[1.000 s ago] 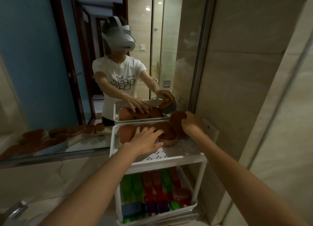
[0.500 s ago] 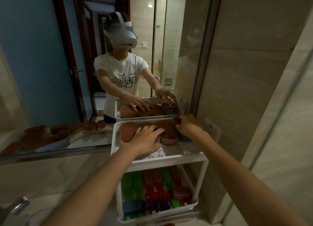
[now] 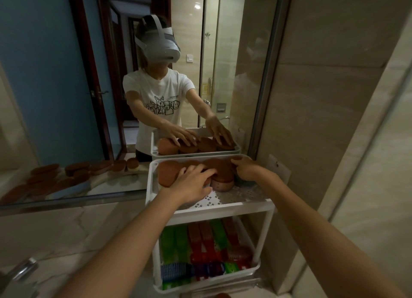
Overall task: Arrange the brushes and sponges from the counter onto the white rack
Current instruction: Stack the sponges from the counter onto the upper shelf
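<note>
A chrome tap [image 3: 21, 272] juts in at the lower left over the pale, veined stone counter [image 3: 73, 228]. Beside it stands the white plastic rack [image 3: 223, 210]. Its bottom shelf [image 3: 200, 283] is packed with long ribbed sponges [image 3: 196, 237] in green and red, and a blue brush [image 3: 176, 272] with dense bristles lies across their near ends. The top shelf is a flat tray with a raised rim and a floor pierced by small square holes. A row of brown brushes [image 3: 168, 172], oval and dome-backed with a matt surface, sits along its far side. One of them, the tan brush [image 3: 223, 185], shows a paler side dotted with holes. The left hand [image 3: 191, 184] lies palm down on the middle of the row, fingers spread and nearly straight, pressing on the domes without clasping any. The right hand [image 3: 246, 169] rests on the rightmost brush in the far right corner, fingers bent lightly over its top. The mirror [image 3: 55, 97] behind the rack shows those fingers lying almost flat across the dome, so the hand covers the brush rather than pinching it. The mirror also shows more loose brushes [image 3: 44, 181] of the same brown oval kind scattered on the counter to the left, well apart from the rack. In it too is the person in a white printed T-shirt and a grey headset [image 3: 159, 45].
</note>
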`<state>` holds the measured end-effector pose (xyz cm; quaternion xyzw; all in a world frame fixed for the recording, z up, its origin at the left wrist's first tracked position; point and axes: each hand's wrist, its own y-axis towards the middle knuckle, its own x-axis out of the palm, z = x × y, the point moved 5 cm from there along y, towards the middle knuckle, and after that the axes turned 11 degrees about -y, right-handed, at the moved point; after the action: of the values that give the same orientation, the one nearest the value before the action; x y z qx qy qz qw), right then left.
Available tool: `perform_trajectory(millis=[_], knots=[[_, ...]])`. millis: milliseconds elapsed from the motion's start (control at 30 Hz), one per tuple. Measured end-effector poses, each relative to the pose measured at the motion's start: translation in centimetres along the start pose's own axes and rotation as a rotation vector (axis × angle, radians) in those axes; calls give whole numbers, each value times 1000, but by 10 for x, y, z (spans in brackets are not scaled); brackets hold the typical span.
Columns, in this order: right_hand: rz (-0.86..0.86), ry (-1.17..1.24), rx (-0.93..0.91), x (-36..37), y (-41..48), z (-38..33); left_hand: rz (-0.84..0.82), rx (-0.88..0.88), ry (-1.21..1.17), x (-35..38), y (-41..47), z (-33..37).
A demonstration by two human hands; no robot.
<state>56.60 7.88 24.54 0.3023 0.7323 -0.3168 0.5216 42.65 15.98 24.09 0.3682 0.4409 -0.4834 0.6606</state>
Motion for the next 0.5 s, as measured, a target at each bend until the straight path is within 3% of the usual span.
perform_trajectory(millis=[200, 367, 500], knots=[[19, 6, 67, 2, 4, -2, 0, -8, 21, 0, -1, 0], [42, -177, 68, -6, -11, -4, -2, -10, 31, 0, -2, 0], [78, -47, 59, -8, -18, -9, -7, -28, 37, 1, -4, 2]])
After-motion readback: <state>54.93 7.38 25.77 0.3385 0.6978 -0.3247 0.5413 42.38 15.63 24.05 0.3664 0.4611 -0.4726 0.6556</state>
